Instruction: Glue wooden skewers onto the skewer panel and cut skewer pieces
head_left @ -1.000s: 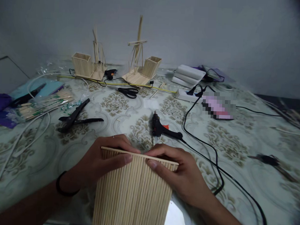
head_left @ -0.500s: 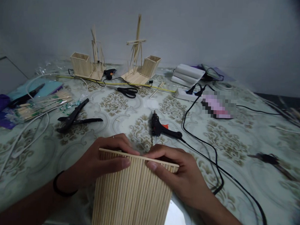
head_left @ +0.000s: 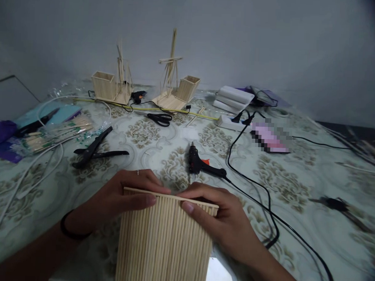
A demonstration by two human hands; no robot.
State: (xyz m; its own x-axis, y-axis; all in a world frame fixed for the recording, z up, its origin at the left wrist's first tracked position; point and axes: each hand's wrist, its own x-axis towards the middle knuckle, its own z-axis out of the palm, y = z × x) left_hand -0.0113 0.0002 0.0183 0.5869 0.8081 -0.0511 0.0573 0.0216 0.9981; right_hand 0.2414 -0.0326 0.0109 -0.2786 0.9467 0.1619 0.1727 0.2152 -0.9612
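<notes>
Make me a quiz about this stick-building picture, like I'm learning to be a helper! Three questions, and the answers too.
1. True or false: the left hand and the right hand both hold the stick piece.
2. Which of these lies closest to the stick piece?
A) power strip
B) front black glue gun
C) scissors
3. Fill in the blank: the black wristband is on the person's ____ arm.

Key: 1. True; 2. B; 3. left

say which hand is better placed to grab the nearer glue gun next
Likely the right hand: the nearer glue gun lies just beyond it, handle pointing rightward. The left hand is farther. Both pinch the stick panel by its top edge.
</notes>
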